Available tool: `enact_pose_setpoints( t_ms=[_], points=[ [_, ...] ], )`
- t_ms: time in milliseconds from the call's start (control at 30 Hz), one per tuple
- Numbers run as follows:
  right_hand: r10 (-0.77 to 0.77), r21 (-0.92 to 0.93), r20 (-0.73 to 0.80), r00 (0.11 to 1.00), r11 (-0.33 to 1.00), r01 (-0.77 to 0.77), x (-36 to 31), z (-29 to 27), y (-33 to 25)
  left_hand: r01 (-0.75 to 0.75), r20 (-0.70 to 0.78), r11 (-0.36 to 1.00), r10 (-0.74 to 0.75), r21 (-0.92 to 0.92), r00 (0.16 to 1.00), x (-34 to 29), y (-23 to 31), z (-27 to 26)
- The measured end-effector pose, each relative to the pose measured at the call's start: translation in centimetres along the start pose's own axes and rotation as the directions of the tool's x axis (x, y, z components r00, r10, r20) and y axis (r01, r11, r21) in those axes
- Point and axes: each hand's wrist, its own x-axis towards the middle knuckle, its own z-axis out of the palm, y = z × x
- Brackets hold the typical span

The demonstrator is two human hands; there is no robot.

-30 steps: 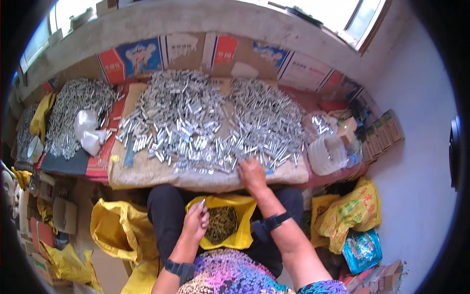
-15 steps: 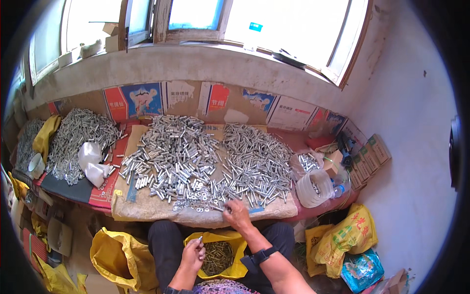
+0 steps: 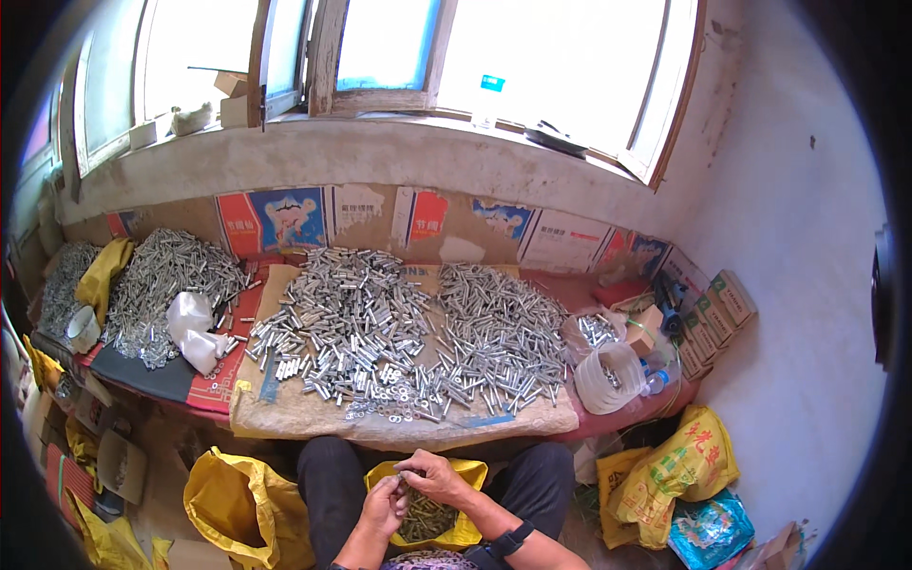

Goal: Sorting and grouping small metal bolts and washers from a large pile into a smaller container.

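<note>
My left hand and my right hand meet fingertip to fingertip above a yellow bag between my knees. Both are closed in a pinch; a small metal part shows faintly at the left fingertips, and the fingers hide most of it. Whatever the right fingers grip is too small to make out. Inside the bag lie many brass-coloured metal pieces. Beyond my knees, a pile of silvery metal sleeves and a pile of slim metal rods lie on a tan sack, with loose washers at the near edge.
A second yellow bag stands open on the floor at left. Rightward on the bench are a translucent plastic tub and small boxes. More metal parts lie far left near white plastic bags. A full yellow sack sits right.
My right hand has drawn back from the near edge of the piles and come to my left hand over the bag. The whole view has tilted up slightly.
</note>
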Motion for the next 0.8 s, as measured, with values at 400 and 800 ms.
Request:
enact_pose_setpoints(
  t_ms=[400, 800],
  points=[
    [-0.013, -0.119, -0.037, 0.999, 0.993, 0.009, -1.6, -0.7, -3.0, 0.01, 0.061, 0.999, -0.013, 0.041, 0.998, -2.0, 0.3, 1.7],
    [-0.085, 0.054, 0.01, 0.996, 0.995, 0.084, -2.3, -0.8, -5.0, 0.072, 0.251, 0.996, -0.055, -0.057, 0.966, -3.3, 0.5, 1.6]
  ],
)
